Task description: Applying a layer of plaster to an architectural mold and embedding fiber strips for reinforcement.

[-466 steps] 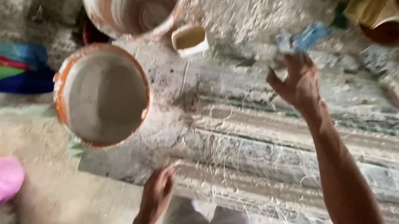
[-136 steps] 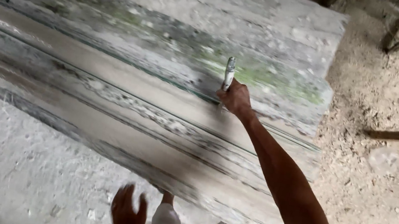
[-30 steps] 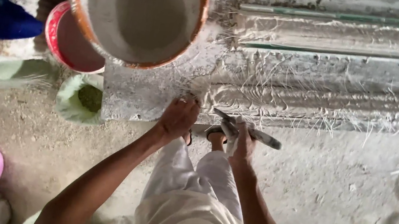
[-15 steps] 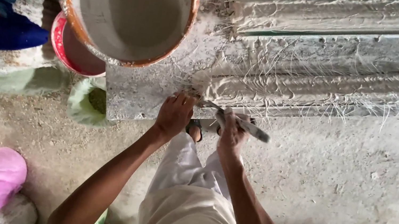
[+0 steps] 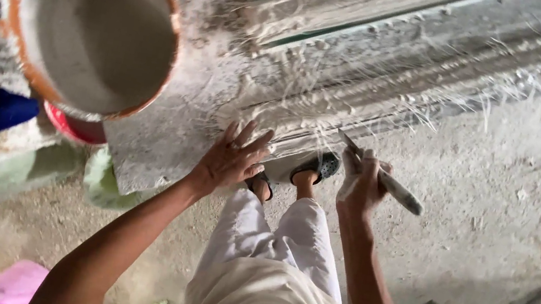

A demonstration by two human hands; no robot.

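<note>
Counts at the plaster bench: two hands, two buckets, one tool, one long moulding.

Two bare hands show: the left hand (image 5: 231,160), flat with fingers spread on the slab's near edge, and the right hand (image 5: 360,183), closed round the one plaster-caked hand tool (image 5: 383,178). One long ribbed plaster moulding (image 5: 401,71) runs across the bench, with loose fibre strands fringing its near edge, too many to count. Two buckets: one large orange-rimmed bucket (image 5: 90,23) crusted white inside, and one red bucket (image 5: 78,128) mostly hidden under it. Two sandalled feet (image 5: 315,170) below one pair of pale trousers (image 5: 271,277). One pink cloth (image 5: 14,283) lies at the lower left.
</note>
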